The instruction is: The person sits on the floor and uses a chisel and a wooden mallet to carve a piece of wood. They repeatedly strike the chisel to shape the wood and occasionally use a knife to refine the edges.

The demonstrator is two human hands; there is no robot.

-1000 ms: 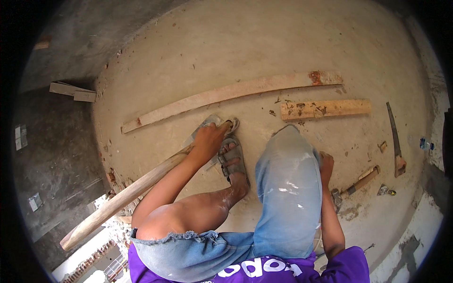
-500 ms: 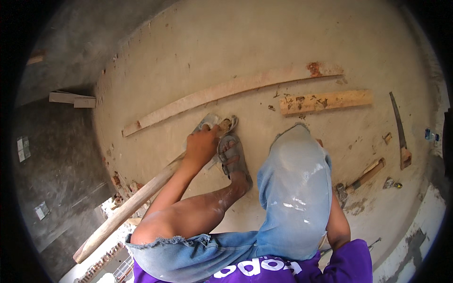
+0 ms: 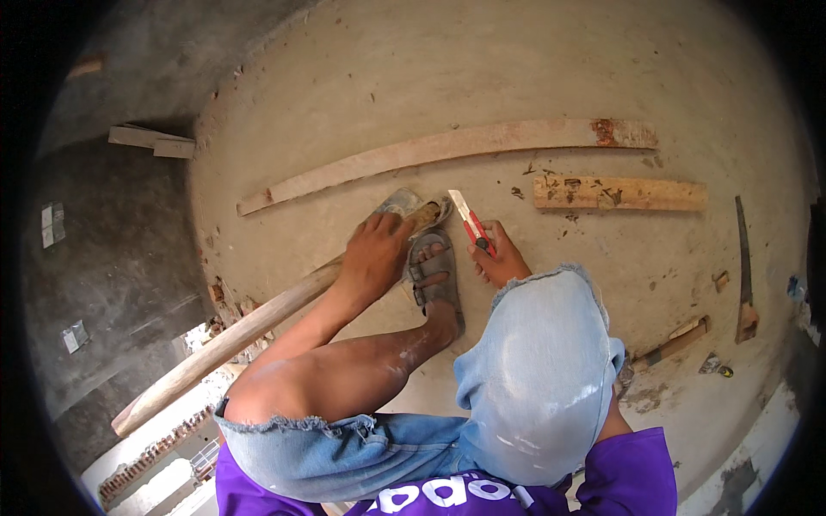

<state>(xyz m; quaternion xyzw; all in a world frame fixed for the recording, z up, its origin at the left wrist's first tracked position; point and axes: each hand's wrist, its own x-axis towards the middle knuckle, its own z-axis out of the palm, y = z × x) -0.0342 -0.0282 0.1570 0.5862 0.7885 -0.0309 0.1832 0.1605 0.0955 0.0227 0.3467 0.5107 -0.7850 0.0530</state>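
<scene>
My left hand [image 3: 376,251] is closed round the head end of a long-handled hoe. The hoe's thick wooden handle [image 3: 249,331] slopes down to the lower left; its grey metal blade [image 3: 398,201] shows just beyond my fingers, and its far end lies by my sandalled foot [image 3: 434,271]. In my right hand [image 3: 502,255], in front of my bent knee, is a red utility knife [image 3: 476,230]. Its blade is out and points up and left toward the hoe's head, with a small gap between them.
On the dusty floor ahead lie a long thin board [image 3: 447,148] and a shorter wood block [image 3: 619,193]. To the right are a handsaw [image 3: 744,275], a wooden-handled tool [image 3: 675,340] and a small scraper-like tool [image 3: 714,365]. Rubble [image 3: 225,314] edges the left side, beside a dark wall.
My right hand has come out from behind my knee, bringing the red utility knife into sight near the hoe's head. My left hand keeps its grip; the view has shifted slightly.
</scene>
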